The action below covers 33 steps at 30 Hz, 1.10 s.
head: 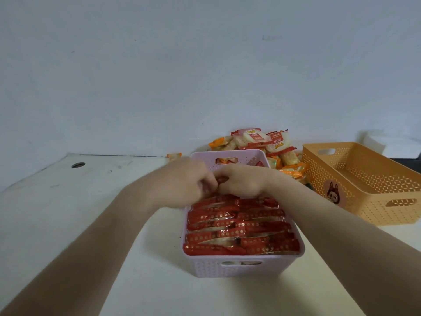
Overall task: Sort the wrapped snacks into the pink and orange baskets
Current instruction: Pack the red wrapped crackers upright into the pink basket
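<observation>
Over one pink basket [230, 269] of red packets [239, 226] (uncountable), two hands, left hand [189, 179] and right hand [243, 181], curled, grips unclear.

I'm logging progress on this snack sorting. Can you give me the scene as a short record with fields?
pink basket: nearly full of red packets standing in rows
orange basket: looks empty, to the right
unsorted pile: behind the pink basket, by the wall
left hand: over the pink basket's far end, on a red packet
right hand: same spot, touching the left hand
</observation>
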Tool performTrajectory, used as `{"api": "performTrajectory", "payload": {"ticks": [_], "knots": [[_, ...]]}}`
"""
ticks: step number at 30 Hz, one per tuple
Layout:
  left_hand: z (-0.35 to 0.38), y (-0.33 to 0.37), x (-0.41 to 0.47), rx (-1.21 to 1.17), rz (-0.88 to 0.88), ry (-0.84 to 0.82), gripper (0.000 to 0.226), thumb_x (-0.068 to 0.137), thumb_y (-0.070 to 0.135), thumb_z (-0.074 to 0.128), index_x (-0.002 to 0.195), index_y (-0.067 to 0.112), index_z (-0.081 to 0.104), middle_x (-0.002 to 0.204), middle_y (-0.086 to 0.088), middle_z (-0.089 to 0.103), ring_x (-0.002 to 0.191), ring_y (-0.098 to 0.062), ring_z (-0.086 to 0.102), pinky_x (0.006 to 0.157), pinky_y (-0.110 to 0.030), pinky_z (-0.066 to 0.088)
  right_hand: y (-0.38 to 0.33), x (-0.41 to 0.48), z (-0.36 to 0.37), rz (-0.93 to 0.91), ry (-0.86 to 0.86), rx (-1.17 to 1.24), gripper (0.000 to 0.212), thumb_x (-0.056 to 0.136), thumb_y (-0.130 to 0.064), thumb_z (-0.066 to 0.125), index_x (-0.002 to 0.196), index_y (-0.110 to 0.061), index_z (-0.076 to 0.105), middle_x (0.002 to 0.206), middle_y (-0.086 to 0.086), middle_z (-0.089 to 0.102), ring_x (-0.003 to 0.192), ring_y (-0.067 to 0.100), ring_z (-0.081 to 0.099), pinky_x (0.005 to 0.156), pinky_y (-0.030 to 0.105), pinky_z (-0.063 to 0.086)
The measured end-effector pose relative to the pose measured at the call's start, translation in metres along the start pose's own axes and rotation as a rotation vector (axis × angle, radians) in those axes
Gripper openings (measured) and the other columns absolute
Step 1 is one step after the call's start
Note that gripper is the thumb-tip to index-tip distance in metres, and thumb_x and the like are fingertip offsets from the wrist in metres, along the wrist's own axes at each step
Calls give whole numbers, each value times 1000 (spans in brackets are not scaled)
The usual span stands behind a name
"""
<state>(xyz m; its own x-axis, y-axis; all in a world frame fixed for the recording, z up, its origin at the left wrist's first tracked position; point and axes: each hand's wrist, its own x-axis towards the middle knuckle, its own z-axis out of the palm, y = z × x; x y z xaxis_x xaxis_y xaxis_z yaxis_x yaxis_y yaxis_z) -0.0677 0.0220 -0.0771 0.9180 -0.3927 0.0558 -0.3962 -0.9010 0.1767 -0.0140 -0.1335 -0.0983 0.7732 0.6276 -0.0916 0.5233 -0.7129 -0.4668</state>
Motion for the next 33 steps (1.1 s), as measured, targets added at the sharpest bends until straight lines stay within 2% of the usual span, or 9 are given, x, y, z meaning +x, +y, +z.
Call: {"api": "performTrajectory", "payload": {"ticks": [3,7,11,15,18,21,25,29,33], "knots": [[-6,-4,0,-33,-11,348,27,96,19,48,110,27,69,106,9,69,100,-12,61,90,-35,49,-1,-5,-1,32,-24,-23,39,94,-10,48,132,-17,57,124,-2,60,113,12,54,91,19,37],[31,-6,8,96,26,131,36,98,46,34,125,28,49,104,1,68,97,-24,63,84,-40,47,5,-5,-3,60,87,-60,17,90,-12,50,101,-14,63,84,-1,66,71,7,63,62,21,48],[43,-8,16,139,-33,3,36,101,44,29,112,27,59,109,4,67,104,-20,60,86,-35,43,26,-18,-3,169,483,-557,36,89,-20,51,124,-23,60,123,5,62,120,27,50,95,44,46],[41,-6,18,105,-18,5,34,103,39,30,123,34,57,108,8,66,107,-17,58,95,-38,41,35,-27,-6,279,382,-765,46,90,-23,54,135,-23,47,129,4,57,127,30,35,97,46,39],[41,-6,20,96,-13,5,32,103,35,30,122,33,56,95,11,60,104,-16,58,91,-37,40,36,-26,-8,272,389,-750,46,88,-23,57,133,-26,49,127,1,59,122,28,39,95,46,39],[40,-7,19,69,-6,8,31,103,33,30,121,33,56,107,9,65,103,-15,58,91,-35,43,34,-25,-11,252,445,-600,33,87,-19,56,120,-27,58,117,-1,63,116,26,43,94,47,36],[39,-10,18,6,9,2,30,103,29,33,118,35,58,94,12,58,88,-10,56,78,-29,47,27,-28,-17,84,686,-298,23,83,-5,57,100,-20,61,98,-5,59,95,21,56,72,32,43],[38,-14,19,-62,23,-25,31,102,29,38,123,37,59,103,13,65,95,-9,58,87,-33,49,18,-23,-15,-29,782,-49,30,76,3,62,101,-15,64,95,1,59,87,18,55,74,32,47],[35,-15,8,-258,-21,358,19,92,28,58,105,33,71,93,17,65,88,-5,60,74,-19,45,20,-9,5,-18,644,-48,34,78,3,65,106,-15,69,96,-2,57,86,16,57,72,23,42]]}}
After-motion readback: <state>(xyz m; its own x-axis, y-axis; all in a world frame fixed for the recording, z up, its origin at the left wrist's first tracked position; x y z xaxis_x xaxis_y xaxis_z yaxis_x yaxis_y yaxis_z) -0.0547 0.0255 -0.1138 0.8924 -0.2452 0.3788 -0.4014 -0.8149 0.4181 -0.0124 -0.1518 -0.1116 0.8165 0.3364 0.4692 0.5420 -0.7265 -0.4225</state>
